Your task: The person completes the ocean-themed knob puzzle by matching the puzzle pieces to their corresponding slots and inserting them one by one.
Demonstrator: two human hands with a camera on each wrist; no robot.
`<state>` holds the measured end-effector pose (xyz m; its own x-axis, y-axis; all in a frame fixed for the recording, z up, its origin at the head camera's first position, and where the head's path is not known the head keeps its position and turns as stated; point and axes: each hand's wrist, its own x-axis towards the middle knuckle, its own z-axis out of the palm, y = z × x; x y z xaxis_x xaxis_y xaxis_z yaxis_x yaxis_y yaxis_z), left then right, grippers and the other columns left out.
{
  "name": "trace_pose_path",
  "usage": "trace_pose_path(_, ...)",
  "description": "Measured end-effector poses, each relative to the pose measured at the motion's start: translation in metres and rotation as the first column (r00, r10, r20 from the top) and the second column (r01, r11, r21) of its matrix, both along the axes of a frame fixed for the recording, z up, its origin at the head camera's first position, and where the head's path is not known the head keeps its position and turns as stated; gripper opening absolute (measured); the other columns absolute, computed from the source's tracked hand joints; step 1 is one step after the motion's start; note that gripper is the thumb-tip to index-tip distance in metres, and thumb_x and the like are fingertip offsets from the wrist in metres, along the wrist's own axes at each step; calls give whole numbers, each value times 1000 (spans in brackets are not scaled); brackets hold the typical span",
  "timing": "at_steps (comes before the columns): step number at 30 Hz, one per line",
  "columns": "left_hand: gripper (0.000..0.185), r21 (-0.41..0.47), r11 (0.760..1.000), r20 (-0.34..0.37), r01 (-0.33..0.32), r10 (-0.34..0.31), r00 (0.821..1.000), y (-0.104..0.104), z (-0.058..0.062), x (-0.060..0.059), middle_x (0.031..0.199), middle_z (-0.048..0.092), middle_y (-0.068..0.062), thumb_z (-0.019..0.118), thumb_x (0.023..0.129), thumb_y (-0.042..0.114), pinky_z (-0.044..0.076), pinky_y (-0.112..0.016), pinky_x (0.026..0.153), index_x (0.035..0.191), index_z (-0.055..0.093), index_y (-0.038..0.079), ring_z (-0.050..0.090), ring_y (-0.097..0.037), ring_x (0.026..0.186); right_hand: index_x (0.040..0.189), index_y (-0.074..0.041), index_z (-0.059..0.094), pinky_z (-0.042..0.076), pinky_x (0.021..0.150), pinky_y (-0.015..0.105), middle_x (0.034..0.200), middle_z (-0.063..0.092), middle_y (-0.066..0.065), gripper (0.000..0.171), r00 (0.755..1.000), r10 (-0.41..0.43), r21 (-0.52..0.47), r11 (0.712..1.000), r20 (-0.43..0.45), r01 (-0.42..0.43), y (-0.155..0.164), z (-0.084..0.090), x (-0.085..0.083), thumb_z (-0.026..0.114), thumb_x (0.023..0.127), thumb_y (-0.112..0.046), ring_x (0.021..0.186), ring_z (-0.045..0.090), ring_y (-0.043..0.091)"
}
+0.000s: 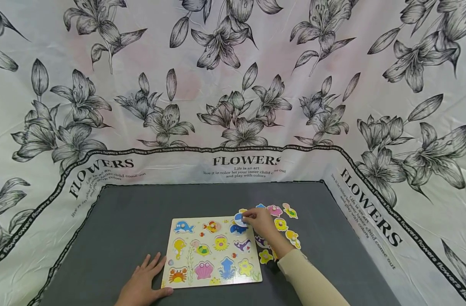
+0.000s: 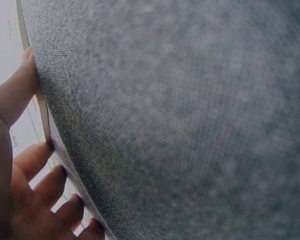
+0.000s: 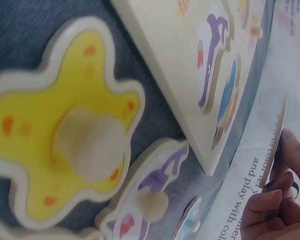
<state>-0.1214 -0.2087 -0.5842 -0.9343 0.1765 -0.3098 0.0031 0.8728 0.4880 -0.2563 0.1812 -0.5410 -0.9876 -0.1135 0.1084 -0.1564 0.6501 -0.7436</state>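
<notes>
Here, a wooden puzzle board [image 1: 211,251] lies flat on a dark grey table mat [image 1: 122,225], its long axis running left to right across the person's view, with sea-animal shapes seated in its recesses: a blue whale [image 1: 184,227], an orange crab [image 1: 177,275], a pink shell [image 1: 204,270] and a blue squid [image 1: 227,268] among them. Loose pieces lie on the mat just beside the board's right edge and near its far right corner, including a pink piece [image 1: 274,210], several yellow ones [image 1: 281,224] and a yellow starfish piece [image 3: 65,125] with a round wooden knob at its centre; a purple-and-white piece [image 3: 150,200] lies touching the starfish. A white cloth printed with grey flowers [image 1: 233,85] surrounds the mat. The right hand [image 1: 260,222] reaches over the loose pieces, its forearm covering some of them, and pinches a round blue-and-white puzzle piece [image 1: 240,219] between thumb and fingertips [image 3: 275,197] above the board's upper right corner. In the right wrist view this piece stands nearly edge-on, tilted, its thin rim upright. The left hand [image 1: 142,284] rests with fingers spread and flat on the mat at the board's near left corner, thumb touching the board's edge.
</notes>
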Motion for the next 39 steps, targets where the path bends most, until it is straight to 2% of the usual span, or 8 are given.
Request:
trace_pose_path(6, 112, -5, 1000, 12, -9, 9, 1000, 0, 0, 0, 161, 36, -20, 82, 65, 69, 18, -76, 115, 153, 45, 11, 18, -53, 149, 100, -13, 81, 54, 65, 25, 98, 76, 4, 12, 1000, 17, 40, 999, 7, -17, -6, -5, -4, 79, 89, -17, 76, 60, 11)
trace_pose_path(10, 112, 0, 1000, 19, -13, 13, 1000, 1, 1, 0, 161, 35, -20, 81, 65, 69, 17, -75, 116, 153, 45, 11, 17, -53, 150, 101, -12, 81, 56, 67, 27, 99, 76, 4, 12, 999, 22, 18, 1000, 30, -23, -8, -6, -4, 79, 89, -15, 77, 61, 12)
trace_pose_path(23, 113, -31, 999, -18, -31, 30, 999, 4, 4, 2, 160, 37, -18, 82, 62, 71, 19, -72, 118, 152, 47, 13, 21, -51, 149, 99, -12, 82, 53, 63, 25, 97, 73, 3, 11, 997, 17, 42, 999, 80, -20, -11, -15, -3, 78, 89, -16, 77, 59, 14)
trace_pose_path(30, 114, -19, 999, -28, -37, 36, 999, 3, 6, 4, 161, 37, -18, 82, 61, 71, 19, -72, 118, 153, 47, 14, 21, -51, 150, 99, -12, 81, 58, 68, 28, 99, 75, 5, 10, 993, 17, -3, 1000, 117, -16, -12, -20, -3, 78, 90, -15, 79, 64, 14)
trace_pose_path(39, 114, -18, 999, -36, -44, 44, 998, 4, 8, 6, 161, 37, -18, 83, 61, 70, 20, -72, 118, 153, 47, 14, 21, -49, 150, 99, -11, 81, 58, 67, 27, 96, 74, 4, 11, 987, 7, -7, 1000, 161, -6, -14, -21, -2, 77, 91, -15, 78, 64, 12)
